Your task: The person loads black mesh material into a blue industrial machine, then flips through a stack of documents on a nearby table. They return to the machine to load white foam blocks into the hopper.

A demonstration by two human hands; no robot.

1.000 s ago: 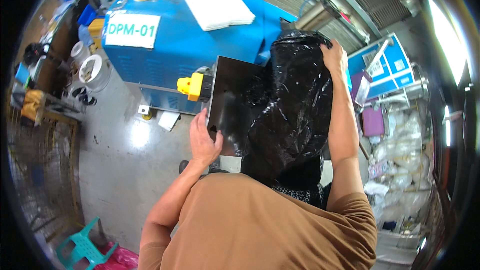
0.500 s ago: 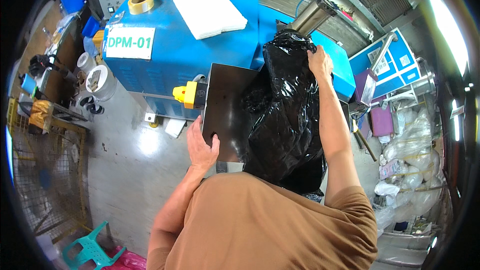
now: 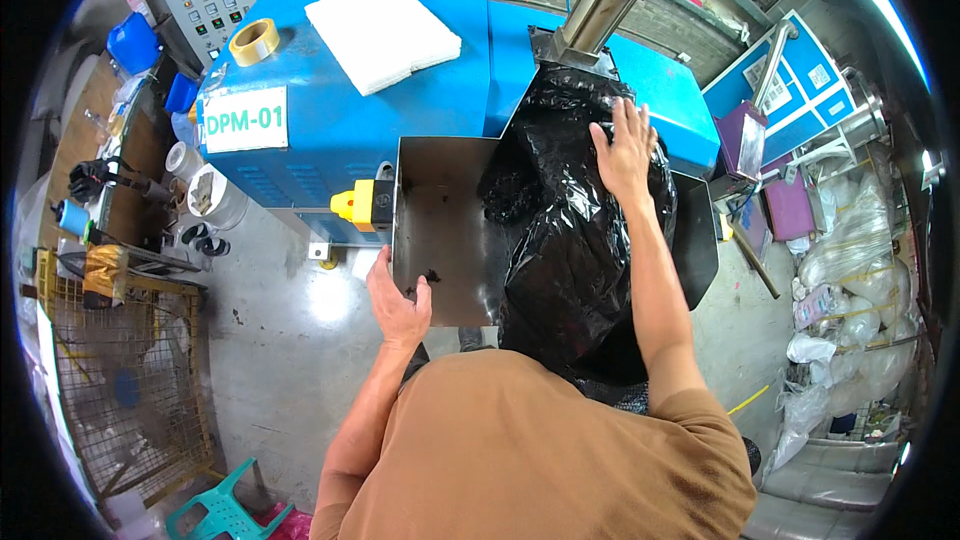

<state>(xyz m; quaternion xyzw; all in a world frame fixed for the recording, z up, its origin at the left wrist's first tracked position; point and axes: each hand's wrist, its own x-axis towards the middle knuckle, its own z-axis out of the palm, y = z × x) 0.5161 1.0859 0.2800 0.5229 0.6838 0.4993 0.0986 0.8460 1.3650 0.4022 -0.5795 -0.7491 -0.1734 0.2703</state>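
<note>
A large bundle of shiny black plastic film fills the right part of a metal tray at the front of the blue machine. My right hand lies on the upper part of the film, palm down, fingers stretched and thumb apart. My left hand is at the tray's near left edge, thumb on the inner side and fingers on the outer side. Above the film's top end stands a metal cylinder on a plate. Dark scraps lie in the tray near my left thumb.
A tape roll and a stack of white sheets rest on the machine. A yellow switch box juts out left of the tray. Bagged clear plastic is piled at right; a wire cage and a green stool stand at left.
My right hand has let go of the film's top end and now lies flat on it. The film's top has dropped, baring the plate under the cylinder. My left hand stays at the tray's edge.
</note>
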